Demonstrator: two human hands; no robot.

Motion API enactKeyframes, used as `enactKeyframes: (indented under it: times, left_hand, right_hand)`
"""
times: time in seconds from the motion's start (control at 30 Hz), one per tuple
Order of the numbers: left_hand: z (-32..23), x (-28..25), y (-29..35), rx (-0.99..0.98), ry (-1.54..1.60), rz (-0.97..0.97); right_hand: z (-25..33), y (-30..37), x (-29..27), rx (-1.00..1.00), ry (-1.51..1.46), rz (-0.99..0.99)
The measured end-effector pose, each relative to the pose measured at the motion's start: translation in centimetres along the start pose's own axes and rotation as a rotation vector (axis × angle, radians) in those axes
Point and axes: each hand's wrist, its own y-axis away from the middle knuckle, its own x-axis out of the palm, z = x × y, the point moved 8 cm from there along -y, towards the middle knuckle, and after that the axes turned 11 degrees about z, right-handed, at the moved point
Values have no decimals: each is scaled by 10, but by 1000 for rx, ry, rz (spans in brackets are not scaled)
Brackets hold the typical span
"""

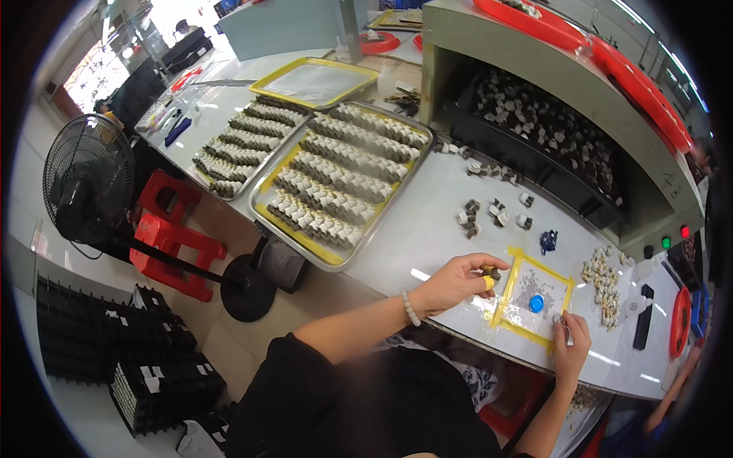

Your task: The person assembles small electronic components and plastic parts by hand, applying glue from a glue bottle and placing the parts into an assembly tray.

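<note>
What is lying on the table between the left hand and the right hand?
Between the left hand and the right hand, the head view shows a yellow tape frame with a round blue piece inside.

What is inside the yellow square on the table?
Inside the yellow square: a round blue thing and little grey spots. Whatever is under the round blue thing is covered.
</note>
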Motion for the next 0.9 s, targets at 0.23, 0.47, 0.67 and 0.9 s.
enactKeyframes:
  times: [0.23,0.47,0.67,0.9]
  left_hand:
    - [37,7,12,-15,561,-98]
    - [49,11,3,-34,553,-126]
    - [53,21,2,-65,461,-82]
    - [51,22,1,0,437,-101]
  right_hand:
    - [15,-13,0,-98,180,10]
    - [22,-25,1,-9,-8,77]
    - [55,-42,11,-204,59,143]
    - [59,-50,26,-287,298,259]
